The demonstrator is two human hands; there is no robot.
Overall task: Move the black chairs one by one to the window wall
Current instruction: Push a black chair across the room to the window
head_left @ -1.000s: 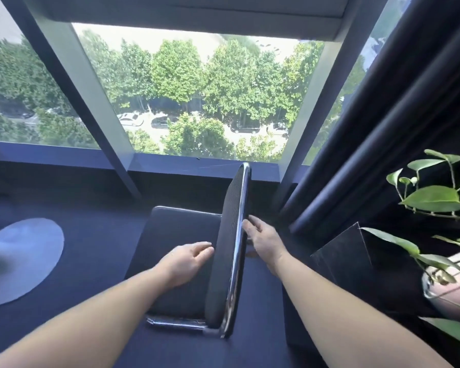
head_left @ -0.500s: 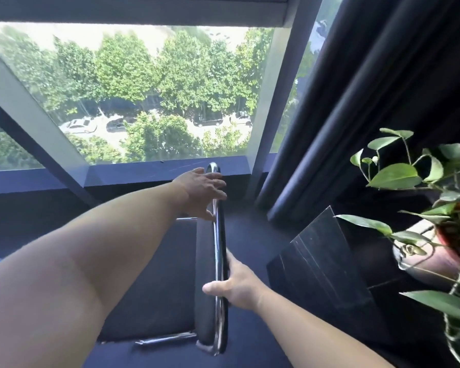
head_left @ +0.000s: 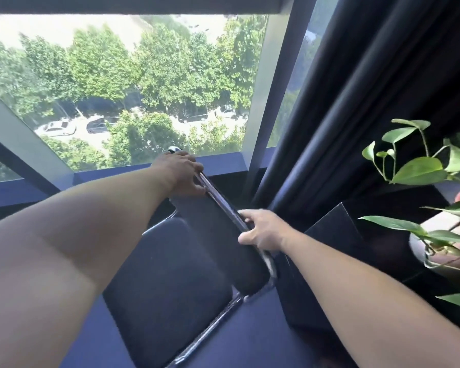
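A black chair with a chrome frame stands on the dark blue carpet right below the window wall. Its backrest runs diagonally from the sill down to the right. My left hand grips the far top end of the backrest, near the sill. My right hand grips the backrest's chrome edge further along, fingers curled round it. The seat faces left, partly hidden by my left forearm.
A dark curtain hangs just right of the chair. A black block-like stand sits close to the chair's right side. A potted plant with green leaves stands at the far right. The window sill runs behind the chair.
Both hands went from resting beside the backrest to gripping it. The chair has turned, so its backrest now lies diagonal, and the view has shifted closer to the window.
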